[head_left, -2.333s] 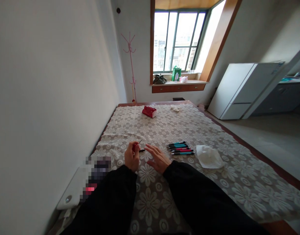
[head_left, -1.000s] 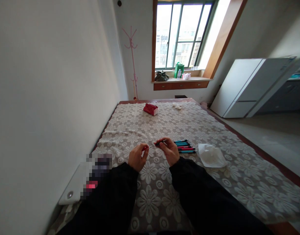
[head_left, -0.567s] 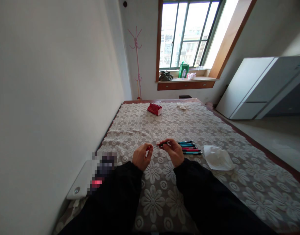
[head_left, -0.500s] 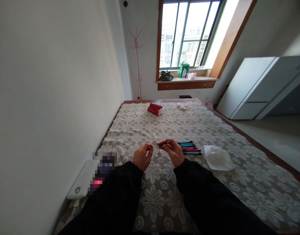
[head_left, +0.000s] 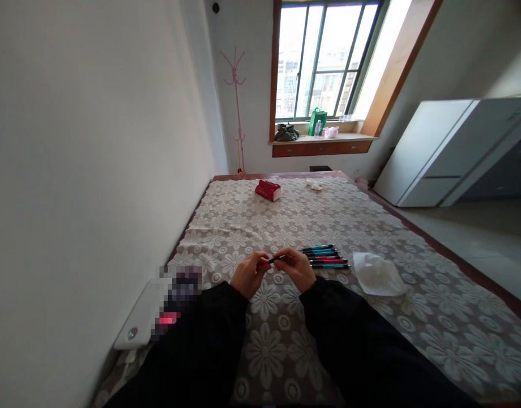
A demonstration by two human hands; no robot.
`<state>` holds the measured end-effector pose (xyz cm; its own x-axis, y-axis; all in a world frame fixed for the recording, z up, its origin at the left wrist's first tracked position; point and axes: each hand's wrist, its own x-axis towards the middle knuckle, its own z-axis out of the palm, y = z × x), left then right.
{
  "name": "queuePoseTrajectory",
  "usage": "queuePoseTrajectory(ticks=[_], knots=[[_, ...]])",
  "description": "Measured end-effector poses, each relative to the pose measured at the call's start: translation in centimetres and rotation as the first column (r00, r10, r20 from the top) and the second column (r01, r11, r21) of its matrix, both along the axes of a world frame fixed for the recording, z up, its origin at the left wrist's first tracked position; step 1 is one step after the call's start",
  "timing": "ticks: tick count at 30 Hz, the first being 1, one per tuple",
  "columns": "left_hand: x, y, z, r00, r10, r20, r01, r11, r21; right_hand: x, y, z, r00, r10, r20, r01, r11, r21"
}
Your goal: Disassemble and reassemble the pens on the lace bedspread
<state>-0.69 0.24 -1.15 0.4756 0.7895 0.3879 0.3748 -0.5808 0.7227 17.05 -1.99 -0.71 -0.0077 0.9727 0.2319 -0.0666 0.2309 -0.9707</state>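
Observation:
My left hand point(head_left: 248, 274) is closed in a pinch around the red part of a pen point(head_left: 270, 260). From the other side, the fingers of my right hand point(head_left: 297, 268) are shut on its dark part. The two parts meet between my fingertips, just above the tablecloth; whether they are fully joined is too small to tell. Just right of my right hand lies a row of several pens point(head_left: 328, 258), blue and red with black ends. My fingers cover much of the held pen.
A crumpled white plastic bag point(head_left: 378, 275) lies right of the pens. The flower-patterned tablecloth point(head_left: 267, 345) covers the table. Farther back are a red tissue pack point(head_left: 268, 190) and a small pale item point(head_left: 315, 185). By the left wall sits a white device point(head_left: 141, 317) beside a blurred-out patch.
My hands have come together. The red and dark pen parts, apart with a small gap before, now meet. My right hand has shifted slightly left.

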Motion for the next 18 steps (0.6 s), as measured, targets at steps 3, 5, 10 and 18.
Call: queuePoseTrajectory(ticks=[3, 5, 10, 18], knots=[[-0.1, 0.2, -0.4, 1.0, 0.027, -0.002, -0.027, 1.0, 0.016, 0.1, 0.0, 0.0, 1.0, 0.005, -0.005, -0.005, 1.0, -0.018], [-0.1, 0.3, -0.5, 0.999, 0.041, -0.009, -0.04, 0.998, 0.052, 0.2, 0.0, 0.1, 1.0, 0.002, 0.025, -0.002, 0.999, -0.033], [-0.2, 0.0, 0.1, 0.998, 0.005, -0.059, 0.005, 0.985, 0.173, 0.5, -0.1, -0.1, 0.942, -0.078, 0.327, 0.078, 0.997, 0.015], [-0.1, -0.2, 0.9, 0.992, 0.029, -0.125, -0.006, 0.984, 0.177, 0.8, -0.3, 0.1, 0.835, -0.201, 0.512, 0.089, 0.968, 0.236]])
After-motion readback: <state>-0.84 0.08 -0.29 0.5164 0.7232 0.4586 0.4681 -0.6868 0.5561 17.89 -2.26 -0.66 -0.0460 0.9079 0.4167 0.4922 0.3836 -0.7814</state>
